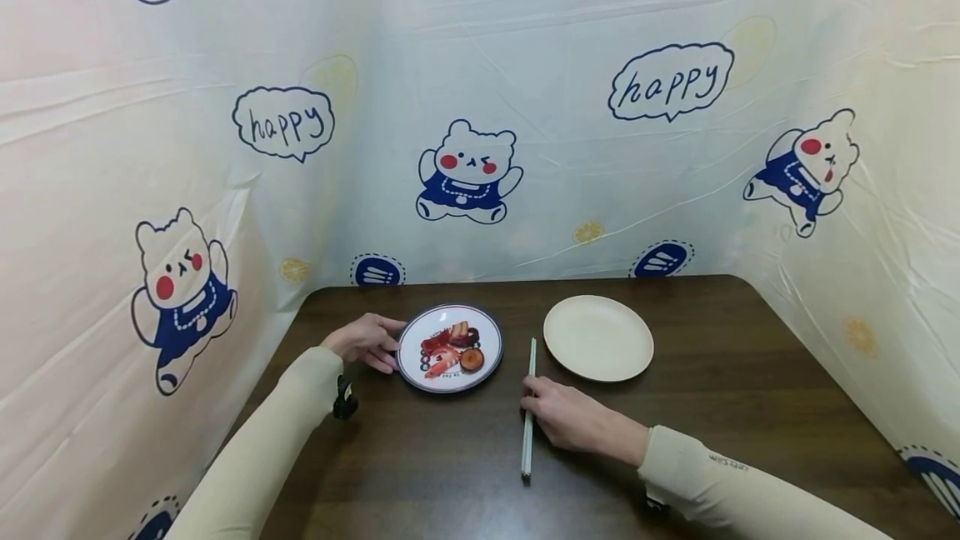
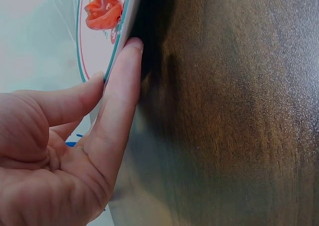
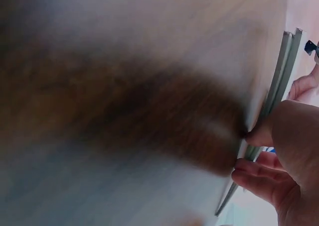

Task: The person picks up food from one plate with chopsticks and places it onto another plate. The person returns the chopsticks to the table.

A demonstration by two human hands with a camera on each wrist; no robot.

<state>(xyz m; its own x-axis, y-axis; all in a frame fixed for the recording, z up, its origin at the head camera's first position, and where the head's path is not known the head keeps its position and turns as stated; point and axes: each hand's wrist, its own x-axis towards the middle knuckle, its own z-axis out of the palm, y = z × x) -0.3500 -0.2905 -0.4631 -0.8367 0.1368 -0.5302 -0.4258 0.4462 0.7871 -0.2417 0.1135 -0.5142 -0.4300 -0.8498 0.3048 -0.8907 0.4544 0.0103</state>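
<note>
My left hand (image 1: 367,342) pinches the left rim of a white plate (image 1: 408,357) with a dark blue edge. In the left wrist view its thumb lies on the rim and a finger (image 2: 117,96) runs under it. Red and brown food pieces (image 1: 453,348), one shaped like a shrimp, sit mid-plate; whether they are real cannot be told. To the right, my right hand (image 1: 566,415) holds a pair of pale green-grey chopsticks (image 1: 527,444) around their middle. The right wrist view shows the chopsticks (image 3: 284,71) between thumb and fingers.
A cream round plate (image 1: 598,338) lies at the back right of the dark wooden table (image 1: 420,473), just beyond the chopsticks. A pale curtain (image 1: 555,190) with printed bears hangs behind and along both sides of the table.
</note>
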